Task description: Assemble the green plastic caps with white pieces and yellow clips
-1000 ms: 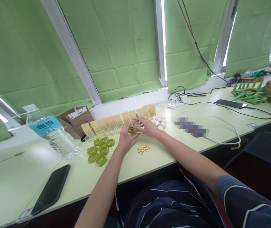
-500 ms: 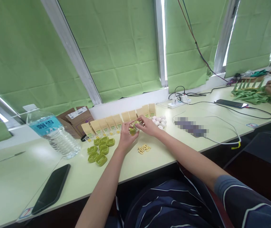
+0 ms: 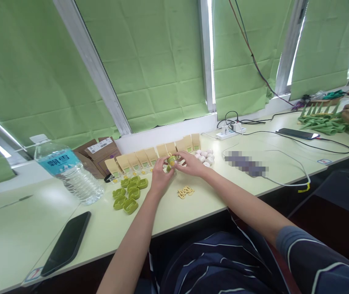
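Parts sit grouped by kind on worktop (image 3: 192,208), all within reach: green caps (image 3: 130,194), yellow rings (image 3: 185,191), tan boxes (image 3: 150,157). Left hand (image 3: 159,178) and right hand (image 3: 191,164) meet just before the boxes, fingers curled nearly closed. Both pinch one small green part (image 3: 171,160) clear of the surface, so either can turn it.

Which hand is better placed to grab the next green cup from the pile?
Probably left. The left hand is nearer the green cups; the right hand would have to cross it. Both pinch a small green piece.
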A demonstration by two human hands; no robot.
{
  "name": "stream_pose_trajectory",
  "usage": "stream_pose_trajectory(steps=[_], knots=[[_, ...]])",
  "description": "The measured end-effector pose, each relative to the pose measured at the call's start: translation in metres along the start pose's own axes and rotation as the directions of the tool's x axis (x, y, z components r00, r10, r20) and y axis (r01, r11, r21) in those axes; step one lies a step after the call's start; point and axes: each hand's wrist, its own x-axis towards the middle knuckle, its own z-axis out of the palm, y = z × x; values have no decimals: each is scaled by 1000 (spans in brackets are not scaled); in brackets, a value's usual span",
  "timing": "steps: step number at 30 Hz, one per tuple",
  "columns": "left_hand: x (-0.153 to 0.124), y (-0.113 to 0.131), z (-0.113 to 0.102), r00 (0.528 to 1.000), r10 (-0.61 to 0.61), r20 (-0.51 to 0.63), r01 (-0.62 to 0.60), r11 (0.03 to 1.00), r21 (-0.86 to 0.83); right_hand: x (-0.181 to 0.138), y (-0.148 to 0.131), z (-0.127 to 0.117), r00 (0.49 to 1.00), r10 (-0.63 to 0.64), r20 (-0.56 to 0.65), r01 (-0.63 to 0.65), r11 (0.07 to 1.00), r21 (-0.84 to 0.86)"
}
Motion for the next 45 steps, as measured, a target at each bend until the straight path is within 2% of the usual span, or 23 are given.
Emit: stream_pose_trajectory(steps=[4,10,18,28,37,45], knots=[[0,-3,-1,1000,-17,-4,17,1000,-4,0,5,2,998,-48,44,49,998,-39],[0,-5,0,1000,-10,30,10,1000,-9,1,14,5,1000,1,24,1,996,-89],[2,-5,-4,998,10,61,-10,1000,-10,0,16,0,996,25,85,-11,987,-163],[6,-4,-6,996,51,77,-49,998,-27,2,11,-2,999,38,34,-27,963,-267],[3,-6,-5,996,22,88,-18,999,-44,1,12,-3,999,45,27,-37,971,-238],[0,-2,-1,997,-12,77,17,998,-65,-3,4,-3,995,62,75,-59,998,-39]])
